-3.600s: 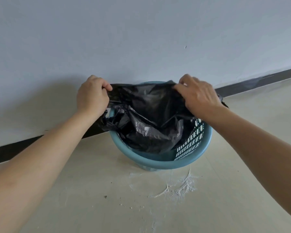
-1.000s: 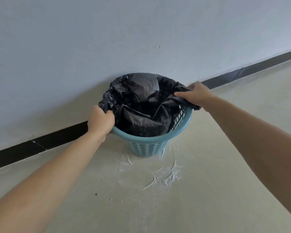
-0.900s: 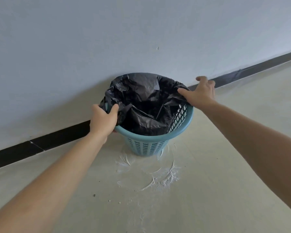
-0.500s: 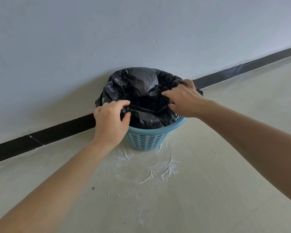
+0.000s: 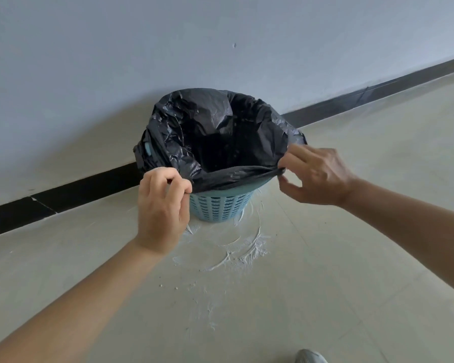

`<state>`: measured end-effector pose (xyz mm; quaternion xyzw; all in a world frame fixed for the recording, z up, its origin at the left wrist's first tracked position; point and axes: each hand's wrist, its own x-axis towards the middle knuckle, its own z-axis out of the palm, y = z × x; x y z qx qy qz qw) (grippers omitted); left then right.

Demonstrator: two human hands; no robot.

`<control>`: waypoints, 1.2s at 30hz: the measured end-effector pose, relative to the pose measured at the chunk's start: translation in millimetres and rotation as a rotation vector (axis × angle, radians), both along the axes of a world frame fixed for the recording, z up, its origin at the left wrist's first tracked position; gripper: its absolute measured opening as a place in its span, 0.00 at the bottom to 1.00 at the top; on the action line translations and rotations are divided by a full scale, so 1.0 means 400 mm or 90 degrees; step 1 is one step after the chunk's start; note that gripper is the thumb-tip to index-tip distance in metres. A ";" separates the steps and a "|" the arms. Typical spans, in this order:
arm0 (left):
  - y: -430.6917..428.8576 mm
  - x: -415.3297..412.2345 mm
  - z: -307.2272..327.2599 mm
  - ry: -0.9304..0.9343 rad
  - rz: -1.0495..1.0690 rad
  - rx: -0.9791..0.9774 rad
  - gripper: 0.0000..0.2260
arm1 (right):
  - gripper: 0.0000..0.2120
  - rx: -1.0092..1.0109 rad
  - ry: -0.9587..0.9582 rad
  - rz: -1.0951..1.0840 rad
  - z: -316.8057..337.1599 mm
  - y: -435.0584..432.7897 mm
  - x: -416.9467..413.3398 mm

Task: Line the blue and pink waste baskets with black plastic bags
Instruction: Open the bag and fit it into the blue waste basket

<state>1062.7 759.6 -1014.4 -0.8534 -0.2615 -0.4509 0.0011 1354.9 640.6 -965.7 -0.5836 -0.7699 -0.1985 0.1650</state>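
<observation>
The blue waste basket (image 5: pixel 220 205) stands on the floor against the wall, its slotted side showing below the rim. A black plastic bag (image 5: pixel 215 132) fills it and is folded over the far, left and right rim; its mouth gapes wide. My left hand (image 5: pixel 161 205) pinches the bag's near edge at the rim's front left. My right hand (image 5: pixel 316 176) pinches the same edge at the front right, and the edge is stretched taut between them over the near rim. No pink basket is in view.
A pale wall (image 5: pixel 220 48) with a black skirting strip (image 5: pixel 63 195) runs right behind the basket. White powdery scuffs (image 5: pixel 233 252) mark the beige floor in front of it. A grey shoe tip (image 5: pixel 309 357) shows at the bottom edge.
Both hands have shifted from the basket's sides to its near edge. The bag's front edge, bunched inside before, is now pulled out taut over the front rim, and the mouth is wide.
</observation>
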 end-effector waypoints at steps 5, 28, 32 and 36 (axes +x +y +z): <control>0.001 -0.036 -0.059 0.096 0.010 0.100 0.09 | 0.07 -0.077 -0.061 0.038 -0.057 -0.035 0.006; 0.131 0.080 0.099 -0.233 0.140 -0.802 0.35 | 0.23 -0.335 0.870 -0.464 -0.009 0.260 -0.006; 0.134 0.085 0.091 -0.218 0.146 -0.779 0.36 | 0.38 -0.373 0.441 -0.632 0.017 0.296 -0.014; 0.138 0.082 0.086 -0.202 0.134 -0.771 0.36 | 0.35 -0.127 0.124 -0.243 0.038 0.357 -0.112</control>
